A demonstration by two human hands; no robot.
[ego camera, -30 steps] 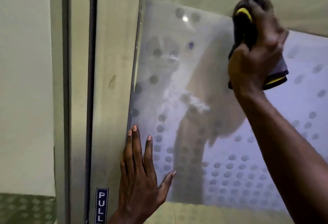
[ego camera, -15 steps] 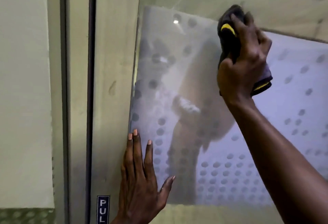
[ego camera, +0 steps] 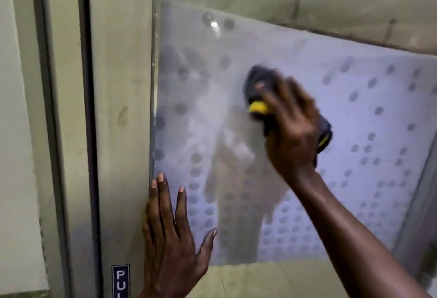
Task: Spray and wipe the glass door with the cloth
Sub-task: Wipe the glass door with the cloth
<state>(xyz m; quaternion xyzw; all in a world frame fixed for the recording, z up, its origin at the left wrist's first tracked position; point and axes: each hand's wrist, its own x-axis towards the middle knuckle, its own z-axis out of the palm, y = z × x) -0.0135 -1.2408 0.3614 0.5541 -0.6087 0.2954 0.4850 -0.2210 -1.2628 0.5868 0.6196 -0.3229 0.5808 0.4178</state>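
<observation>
The glass door (ego camera: 354, 113) fills the right of the view, with a frosted dotted panel and faint reflections in it. My right hand (ego camera: 290, 130) presses a bunched dark cloth with yellow trim (ego camera: 260, 94) against the middle of the glass; hand and cloth are blurred by motion. My left hand (ego camera: 172, 236) lies flat with fingers spread on the lower left of the glass, overlapping the metal door frame (ego camera: 123, 132). No spray bottle shows.
A blue PULL sticker (ego camera: 120, 280) sits low on the frame. A dark vertical gap (ego camera: 88, 108) separates the frame from a pale wall panel (ego camera: 16, 108) at the left. Clear glass above the frosted panel shows pale shapes behind.
My right hand has swept the cloth down and to the left, from the upper right of the frosted panel to its middle. My left hand stays flat in the same place.
</observation>
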